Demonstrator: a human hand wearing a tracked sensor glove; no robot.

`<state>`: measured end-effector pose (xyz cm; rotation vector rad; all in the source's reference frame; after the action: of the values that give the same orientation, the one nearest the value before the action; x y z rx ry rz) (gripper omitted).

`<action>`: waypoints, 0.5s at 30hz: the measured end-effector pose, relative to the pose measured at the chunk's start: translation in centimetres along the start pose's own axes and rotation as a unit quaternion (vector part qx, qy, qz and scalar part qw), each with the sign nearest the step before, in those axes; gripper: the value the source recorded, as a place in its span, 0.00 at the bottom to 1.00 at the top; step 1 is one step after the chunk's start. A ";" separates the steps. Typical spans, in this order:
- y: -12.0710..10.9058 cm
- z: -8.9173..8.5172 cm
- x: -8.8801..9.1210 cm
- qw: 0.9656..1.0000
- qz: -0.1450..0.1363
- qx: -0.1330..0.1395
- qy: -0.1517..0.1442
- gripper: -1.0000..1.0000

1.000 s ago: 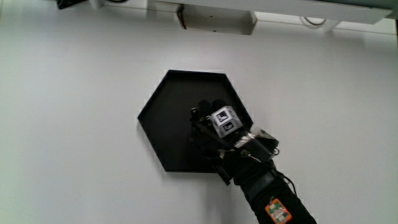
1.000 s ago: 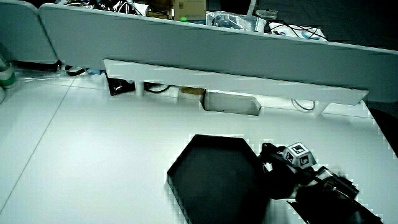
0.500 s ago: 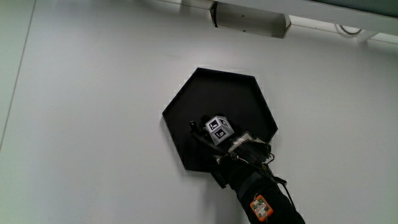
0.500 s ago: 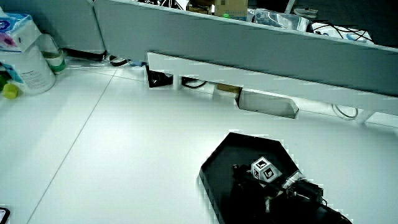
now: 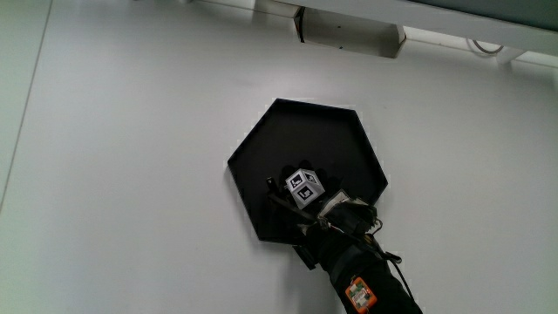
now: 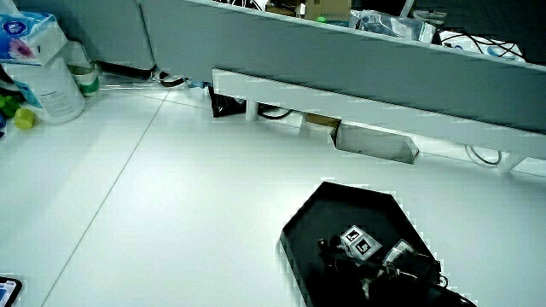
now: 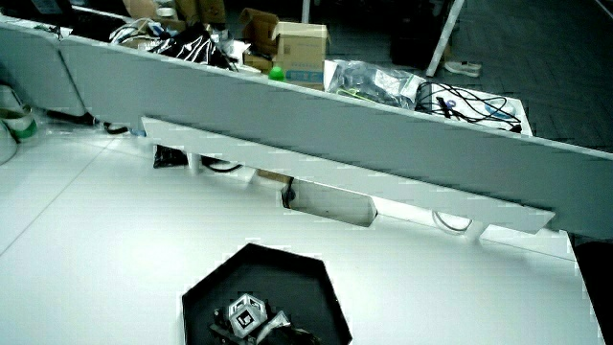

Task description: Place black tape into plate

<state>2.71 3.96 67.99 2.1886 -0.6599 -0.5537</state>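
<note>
A black hexagonal plate (image 5: pixel 316 131) lies on the white table and shows in both side views (image 6: pixel 363 207) (image 7: pixel 261 271). The gloved hand (image 5: pixel 296 187) with its patterned cube is low over the part of the plate nearest the person. Its forearm reaches in from the person's side across the plate's rim. The hand also shows in both side views (image 6: pixel 351 247) (image 7: pixel 244 318). I cannot make out the black tape against the black glove and the black plate.
A low grey partition (image 7: pixel 316 115) runs along the table's edge, with a white box (image 5: pixel 350 33) at its foot. In a side view a wipes tub (image 6: pixel 38 68) and a small green ball (image 6: pixel 24 119) stand near the partition.
A second ago the hand was over the plate near one rim corner. It then moved toward the middle of the plate's near part, and has hardly moved in the last half second.
</note>
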 end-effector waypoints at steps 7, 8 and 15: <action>-1.7 0.7 0.7 0.998 0.014 0.041 0.043 0.00; -2.2 0.9 1.0 0.997 0.019 0.057 0.058 0.00; -5.0 1.4 2.5 0.985 0.024 0.132 0.111 0.00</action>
<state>5.24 4.50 62.86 2.4286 -0.6939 -0.1992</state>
